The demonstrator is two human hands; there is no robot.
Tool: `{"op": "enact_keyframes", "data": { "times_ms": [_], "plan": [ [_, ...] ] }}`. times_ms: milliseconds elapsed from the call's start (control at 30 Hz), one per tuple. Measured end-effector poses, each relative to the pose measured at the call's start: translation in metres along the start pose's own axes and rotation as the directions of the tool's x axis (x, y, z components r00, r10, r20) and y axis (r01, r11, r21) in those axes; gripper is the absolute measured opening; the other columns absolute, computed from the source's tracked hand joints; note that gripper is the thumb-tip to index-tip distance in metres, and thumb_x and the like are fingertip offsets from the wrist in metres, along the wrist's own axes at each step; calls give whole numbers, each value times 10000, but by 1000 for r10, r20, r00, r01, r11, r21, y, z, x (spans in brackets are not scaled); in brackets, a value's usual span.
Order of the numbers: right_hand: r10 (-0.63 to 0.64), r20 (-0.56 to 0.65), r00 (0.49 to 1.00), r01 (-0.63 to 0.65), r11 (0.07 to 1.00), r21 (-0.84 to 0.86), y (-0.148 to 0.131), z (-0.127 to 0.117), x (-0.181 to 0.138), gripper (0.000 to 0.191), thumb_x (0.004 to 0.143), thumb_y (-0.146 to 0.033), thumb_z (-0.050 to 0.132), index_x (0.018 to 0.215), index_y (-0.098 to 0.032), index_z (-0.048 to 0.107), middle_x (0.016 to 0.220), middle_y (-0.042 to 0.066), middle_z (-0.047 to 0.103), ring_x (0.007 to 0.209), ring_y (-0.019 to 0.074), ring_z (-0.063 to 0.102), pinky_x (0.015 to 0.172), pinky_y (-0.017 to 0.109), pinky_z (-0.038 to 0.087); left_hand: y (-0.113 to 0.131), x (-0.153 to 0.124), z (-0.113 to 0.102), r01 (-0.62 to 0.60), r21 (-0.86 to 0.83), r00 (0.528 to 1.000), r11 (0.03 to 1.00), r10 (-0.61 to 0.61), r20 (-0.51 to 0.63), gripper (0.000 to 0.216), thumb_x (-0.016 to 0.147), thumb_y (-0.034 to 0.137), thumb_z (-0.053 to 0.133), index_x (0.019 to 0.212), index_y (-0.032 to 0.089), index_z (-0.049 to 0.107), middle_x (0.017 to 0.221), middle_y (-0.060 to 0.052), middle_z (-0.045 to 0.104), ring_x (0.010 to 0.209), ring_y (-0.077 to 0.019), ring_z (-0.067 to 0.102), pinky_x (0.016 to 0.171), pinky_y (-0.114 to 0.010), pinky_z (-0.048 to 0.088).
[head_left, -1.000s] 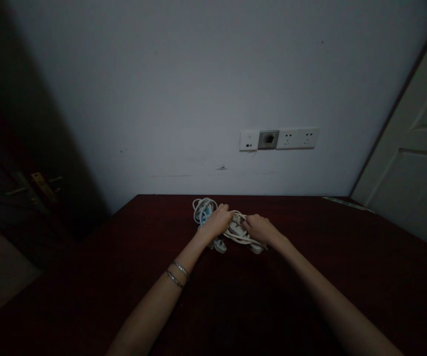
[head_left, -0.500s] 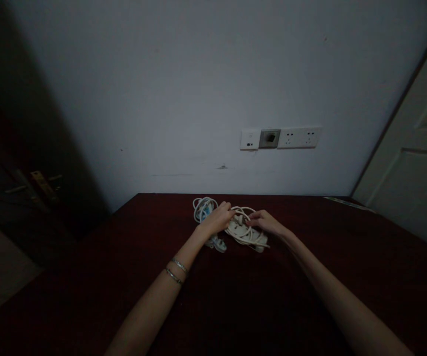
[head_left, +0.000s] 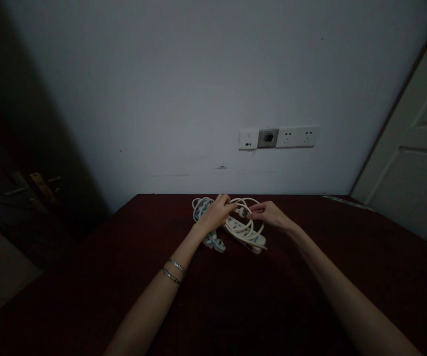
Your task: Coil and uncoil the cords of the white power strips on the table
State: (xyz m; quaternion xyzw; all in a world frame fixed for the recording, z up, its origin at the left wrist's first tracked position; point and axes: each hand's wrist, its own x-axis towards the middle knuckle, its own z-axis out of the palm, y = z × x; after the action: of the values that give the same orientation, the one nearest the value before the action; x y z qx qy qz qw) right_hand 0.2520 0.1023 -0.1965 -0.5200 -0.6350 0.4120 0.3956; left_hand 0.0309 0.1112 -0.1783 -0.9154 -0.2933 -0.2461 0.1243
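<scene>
A white power strip (head_left: pixel 261 242) lies slantwise on the dark red table, its white cable (head_left: pixel 249 225) looped loosely over it. My left hand (head_left: pixel 216 213) is closed, pinching part of that cable at the strip's far left end. My right hand (head_left: pixel 270 216) is also closed, with fingertips together on the cable loops beside the white plug (head_left: pixel 241 212); whether they touch the plug itself I cannot tell. Left of the strip, partly under my left hand, sits a second coiled cable bundle (head_left: pixel 199 205), bluish white, with its own plug (head_left: pixel 218 245) toward me.
Behind the table (head_left: pixel 168 217) rises a white wall with a row of sockets and switches (head_left: pixel 295 137). A dark door with a brass lock (head_left: pixel 41 185) stands at the left, a pale panelled door (head_left: pixel 417 168) at the right. A thin strip (head_left: pixel 347 202) lies along the table's back right.
Both hands have lifted the cable loops slightly up and away from the strip, so more of its sockets show. The plug has risen with them. The second bundle stays put.
</scene>
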Motion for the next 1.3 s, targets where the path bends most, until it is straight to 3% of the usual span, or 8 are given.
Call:
{"op": "enact_keyframes", "data": {
  "times_ms": [133,233,333,467,567,767,933,1300],
  "plan": [
    [-14,38,999,13,1000,18,-5,-1,-2,261,555,-215,715,788,-96,707,731,69,711,686,175,647,681,262,486,1,2,1,87,-213,996,973,-90,-3,285,860,229,478,1144,206,500,1083,-88,493,978,-183,510,812,-315,435],
    [-23,40,999,22,1000,18,-7,1,-1,254,556,-192,706,788,-89,705,731,74,711,685,178,645,672,264,489,1,5,7,246,-494,965,834,-261,41,425,779,242,596,1172,150,462,1034,-94,586,930,-189,573,818,-321,452],
    [-46,52,998,45,999,28,-11,1,-2,278,573,-195,693,830,-88,706,758,75,712,708,182,646,685,271,492,5,9,14,418,-734,880,536,-441,179,406,714,245,645,1087,117,551,951,-91,645,834,-197,621,763,-330,490],
    [-138,132,982,139,990,2,-20,0,-9,310,640,-223,653,915,-89,700,792,63,708,715,165,636,696,264,482,11,13,13,546,-838,759,4,-426,492,275,684,173,627,943,84,636,804,-87,674,666,-163,637,629,-298,532],
    [-209,173,962,222,973,-60,-28,3,-15,340,682,-244,629,978,-86,683,796,55,697,676,147,613,648,248,466,12,14,9,547,-824,719,-149,-420,553,289,598,74,642,886,78,660,756,-79,679,640,-154,642,582,-260,541],
    [-336,43,941,323,851,-415,-41,25,-24,386,668,-285,671,1022,-135,650,861,60,672,721,157,594,643,243,435,7,13,14,464,-863,683,-197,-540,491,275,570,16,592,824,79,675,716,-62,669,570,-127,623,481,-213,528],
    [-236,-130,963,100,761,-641,-41,42,-26,316,712,-232,620,1014,-136,631,904,103,667,781,178,607,685,235,407,6,14,13,444,-881,644,-166,-624,442,270,573,26,602,826,92,671,724,-52,666,586,-129,623,469,-209,519],
    [-159,-154,975,84,910,-407,-55,26,-22,221,588,-160,552,734,-132,716,587,29,629,550,136,533,498,211,344,-4,9,-1,602,-796,706,59,-504,497,212,562,52,614,756,111,676,454,39,548,365,-70,480,389,-170,375]
  ]
}}
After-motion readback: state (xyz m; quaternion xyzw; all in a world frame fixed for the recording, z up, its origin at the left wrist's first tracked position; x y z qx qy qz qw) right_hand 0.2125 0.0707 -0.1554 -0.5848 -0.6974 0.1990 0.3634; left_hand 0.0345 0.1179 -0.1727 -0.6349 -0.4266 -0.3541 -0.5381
